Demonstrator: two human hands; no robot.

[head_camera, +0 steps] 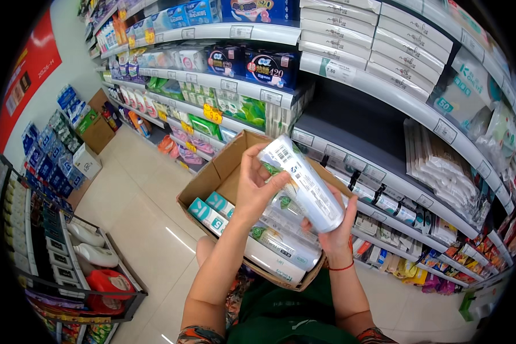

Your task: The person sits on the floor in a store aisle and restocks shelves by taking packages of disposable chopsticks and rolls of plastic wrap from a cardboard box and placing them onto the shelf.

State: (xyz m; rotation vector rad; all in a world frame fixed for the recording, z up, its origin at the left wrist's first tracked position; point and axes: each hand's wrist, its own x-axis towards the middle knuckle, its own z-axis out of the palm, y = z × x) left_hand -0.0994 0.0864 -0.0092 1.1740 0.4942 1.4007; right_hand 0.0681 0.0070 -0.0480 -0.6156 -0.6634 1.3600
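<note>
Both my hands hold a plastic-wrapped, roll-shaped package point(307, 187) tilted above an open cardboard box point(217, 170). My left hand point(258, 180) grips its upper end, with the thumb across the printed side. My right hand point(337, 219) supports the lower end and wears a thin red cord at the wrist. Inside the box lie a similar clear-wrapped package point(288, 245) and white-and-teal cartons point(208, 215). More wrapped packaging shows beneath the held package, partly hidden by it.
Ahead, a shelf unit point(352, 86) carries stacked white boxes point(335, 26), sanitary pad packs point(268, 69) and flat plastic-wrapped packs point(443, 172). At the left stands a wire-edged display rack point(116, 258) with bottles. Blue bundled packs point(51, 150) stand on the floor by the wall.
</note>
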